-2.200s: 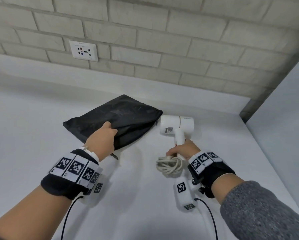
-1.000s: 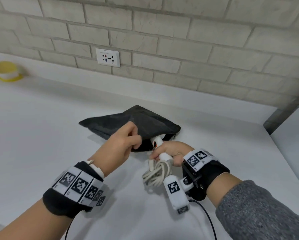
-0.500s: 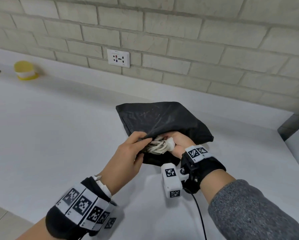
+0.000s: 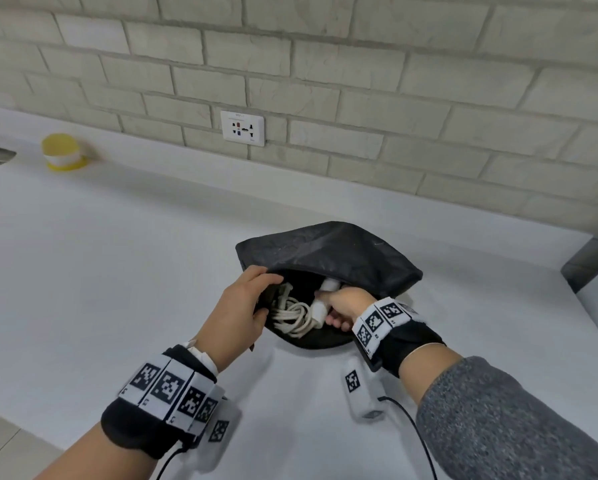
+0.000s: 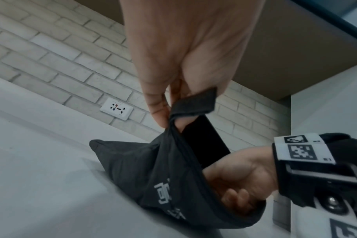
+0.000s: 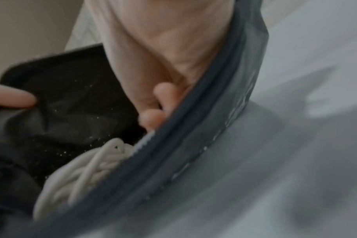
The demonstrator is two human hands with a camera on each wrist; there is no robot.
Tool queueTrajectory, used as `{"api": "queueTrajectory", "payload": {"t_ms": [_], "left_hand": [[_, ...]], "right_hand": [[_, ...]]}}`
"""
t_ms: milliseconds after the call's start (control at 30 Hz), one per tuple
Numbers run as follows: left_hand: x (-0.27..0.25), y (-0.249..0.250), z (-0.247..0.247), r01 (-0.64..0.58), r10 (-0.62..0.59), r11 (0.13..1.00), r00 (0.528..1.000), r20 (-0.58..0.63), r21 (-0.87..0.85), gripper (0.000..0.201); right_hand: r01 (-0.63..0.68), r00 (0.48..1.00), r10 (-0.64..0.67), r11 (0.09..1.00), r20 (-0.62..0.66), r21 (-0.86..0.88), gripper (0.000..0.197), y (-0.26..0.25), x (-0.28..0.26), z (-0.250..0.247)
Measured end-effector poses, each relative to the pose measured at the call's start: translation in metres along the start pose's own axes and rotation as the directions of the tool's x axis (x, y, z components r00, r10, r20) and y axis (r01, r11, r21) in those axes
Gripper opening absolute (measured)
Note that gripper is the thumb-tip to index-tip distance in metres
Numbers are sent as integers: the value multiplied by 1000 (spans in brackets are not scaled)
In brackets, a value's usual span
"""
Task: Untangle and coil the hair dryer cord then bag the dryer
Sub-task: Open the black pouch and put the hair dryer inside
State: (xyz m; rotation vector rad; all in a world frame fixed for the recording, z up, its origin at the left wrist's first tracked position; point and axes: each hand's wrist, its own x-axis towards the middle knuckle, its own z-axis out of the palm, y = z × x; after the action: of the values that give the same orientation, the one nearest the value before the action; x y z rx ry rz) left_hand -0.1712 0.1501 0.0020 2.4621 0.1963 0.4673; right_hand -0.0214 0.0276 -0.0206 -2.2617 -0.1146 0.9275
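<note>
Where white print marks the bag [image 5: 132,169], nothing reads clearly.

White printed characters [image 5: 165,193] stand on the black bag [image 5: 132,169], near its open rim; they are too blurred to read. Nothing else is legible.

Tag-covered black wristbands [image 4: 166,393], grey sleeve [image 4: 519,424]

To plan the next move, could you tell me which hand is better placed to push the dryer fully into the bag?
Right hand: already inside the bag, on the dryer. Left hand holds the bag's mouth open.
</note>
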Motion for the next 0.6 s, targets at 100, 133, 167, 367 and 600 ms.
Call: {"api": "queueTrajectory", "payload": {"t_ms": [100, 133, 167, 367, 600], "left_hand": [[-2, -1, 5, -15, 16, 1000, 999, 31, -16, 54], [-3, -2, 6, -15, 16, 1000, 999, 41, -22, 55], [-4, -2, 7, -12, 13, 1000, 999, 47, -24, 56], [4, -18, -3, 21, -22, 995, 1000, 11, 98, 52], [25, -48, -21, -19, -72, 928, 970, 230, 372, 42]], "right_hand": [[-22, 994, 6, 989, 109, 144, 40, -4, 6, 3], [-54, 990, 16, 962, 142, 268, 33, -8, 3, 3], [-77, 986, 9, 909, 167, 410, 26, -11, 2, 5], [41, 961, -202, 780, 189, 624, 40, -17, -8, 15], [439, 896, -434, 897, -95, 47, 17, -16, -43, -48]]}}
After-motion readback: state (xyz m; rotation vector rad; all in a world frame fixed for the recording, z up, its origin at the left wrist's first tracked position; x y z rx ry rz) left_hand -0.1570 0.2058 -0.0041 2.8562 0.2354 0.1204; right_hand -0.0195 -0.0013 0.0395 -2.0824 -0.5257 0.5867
